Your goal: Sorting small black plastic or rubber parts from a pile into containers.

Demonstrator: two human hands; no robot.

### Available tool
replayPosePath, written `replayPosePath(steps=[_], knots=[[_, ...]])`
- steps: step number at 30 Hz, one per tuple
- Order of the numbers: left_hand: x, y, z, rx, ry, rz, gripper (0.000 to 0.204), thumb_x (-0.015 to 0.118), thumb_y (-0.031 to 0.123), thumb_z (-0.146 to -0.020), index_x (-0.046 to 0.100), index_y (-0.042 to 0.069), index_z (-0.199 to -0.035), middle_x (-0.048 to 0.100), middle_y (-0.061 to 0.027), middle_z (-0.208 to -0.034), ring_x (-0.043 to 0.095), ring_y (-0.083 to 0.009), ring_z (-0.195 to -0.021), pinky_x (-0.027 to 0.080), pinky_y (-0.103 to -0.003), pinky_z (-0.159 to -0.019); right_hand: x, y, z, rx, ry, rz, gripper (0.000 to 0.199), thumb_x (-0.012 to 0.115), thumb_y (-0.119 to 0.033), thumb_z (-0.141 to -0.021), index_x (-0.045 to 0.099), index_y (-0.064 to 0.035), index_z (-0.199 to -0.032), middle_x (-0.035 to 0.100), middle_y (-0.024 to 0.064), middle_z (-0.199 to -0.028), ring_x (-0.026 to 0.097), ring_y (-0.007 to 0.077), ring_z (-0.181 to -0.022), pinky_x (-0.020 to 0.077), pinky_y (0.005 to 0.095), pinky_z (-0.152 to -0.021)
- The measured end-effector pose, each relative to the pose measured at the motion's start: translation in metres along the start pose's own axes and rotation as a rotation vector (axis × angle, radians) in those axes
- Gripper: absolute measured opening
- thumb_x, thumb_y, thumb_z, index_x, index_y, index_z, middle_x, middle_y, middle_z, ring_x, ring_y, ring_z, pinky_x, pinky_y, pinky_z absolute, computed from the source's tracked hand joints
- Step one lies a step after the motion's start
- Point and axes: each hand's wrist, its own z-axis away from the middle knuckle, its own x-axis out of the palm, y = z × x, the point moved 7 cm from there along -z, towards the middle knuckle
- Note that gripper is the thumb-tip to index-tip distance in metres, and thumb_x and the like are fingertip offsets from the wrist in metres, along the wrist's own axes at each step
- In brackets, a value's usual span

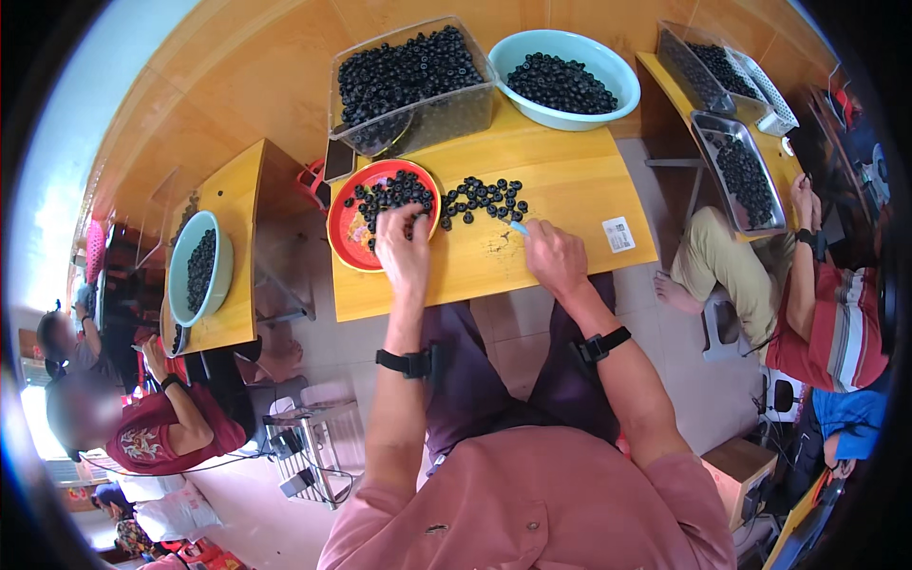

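Note:
My left hand [404,255] reaches into a red, yellow-rimmed bowl [339,236] at the left of my table. Its fingers are curled among small black ring-like pieces [385,190]; a dark piece seems to sit between thumb and fingers, partly hidden. Closed around a thin tool with a light-blue tip [519,228], my right hand [556,256] rests over the table. The rest of that tool is hidden in the fist. More loose black pieces [484,198] lie between the bowl and my right hand. Dark crumbs [502,245] are scattered beside the tool tip.
Behind the bowl stand a clear bin [446,119] and a pale-blue basin [608,114], both filled with black pieces. A white label [617,235] lies on the yellow table [579,176]. Other people sit at side tables, with a basin [223,271] left and a metal tray [708,123] right.

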Motion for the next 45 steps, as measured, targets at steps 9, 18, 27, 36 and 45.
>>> replayPosePath(steps=[9, 18, 27, 36, 45], knots=[[0.047, 0.028, 0.013, 0.311, -0.366, -0.194, 0.02, 0.07, 0.004, -0.087, 0.07, 0.002, -0.107, 0.062, -0.0151, -0.094, 0.065, -0.0345, -0.095, 0.056, -0.043, -0.083, 0.001, 0.0, 0.0, 0.014, 0.013, -0.001, 0.012, 0.062, -0.014, -0.092, 0.057, -0.0077, -0.084, 0.063, 0.0109, -0.073, 0.069, 0.031, -0.065, 0.0556, 0.0441, -0.055], [0.073, 0.021, 0.027, 0.242, -0.367, -0.492, 0.026, 0.075, 0.029, -0.091, 0.07, 0.005, -0.099, 0.063, -0.0134, -0.093, 0.07, -0.033, -0.079, 0.058, -0.042, -0.064, -0.002, 0.0, 0.0, 0.013, 0.021, -0.019, 0.011, 0.062, -0.015, -0.092, 0.057, -0.0078, -0.085, 0.061, 0.0106, -0.073, 0.068, 0.0309, -0.066, 0.0549, 0.044, -0.056], [0.072, 0.027, 0.031, 0.184, -0.296, -0.233, 0.022, 0.079, 0.019, -0.088, 0.071, 0.002, -0.101, 0.07, -0.0124, -0.092, 0.071, -0.0263, -0.076, 0.058, -0.038, -0.067, -0.001, 0.002, 0.001, 0.036, 0.01, -0.046, 0.012, 0.061, -0.015, -0.094, 0.056, -0.0084, -0.085, 0.06, 0.0104, -0.073, 0.068, 0.031, -0.066, 0.0541, 0.0441, -0.055], [0.095, -0.014, 0.061, -0.549, -0.306, 0.615, 0.025, 0.078, 0.001, -0.087, 0.072, -0.005, -0.111, 0.071, -0.0054, -0.093, 0.066, -0.0104, -0.083, 0.055, -0.025, -0.077, 0.001, 0.002, 0.0, 0.021, 0.011, -0.042, 0.013, 0.061, -0.016, -0.094, 0.056, -0.0086, -0.085, 0.059, 0.0101, -0.072, 0.068, 0.0304, -0.065, 0.0536, 0.0442, -0.054], [0.088, 0.005, 0.064, -0.338, -0.255, 0.415, 0.023, 0.073, -0.002, -0.088, 0.075, -0.002, -0.111, 0.063, -0.007, -0.104, 0.061, -0.0113, -0.078, 0.051, -0.025, -0.07, 0.002, 0.002, 0.001, 0.028, -0.002, -0.017, 0.014, 0.062, -0.018, -0.095, 0.057, -0.0086, -0.086, 0.061, 0.0097, -0.073, 0.068, 0.0302, -0.066, 0.0537, 0.0443, -0.054]])
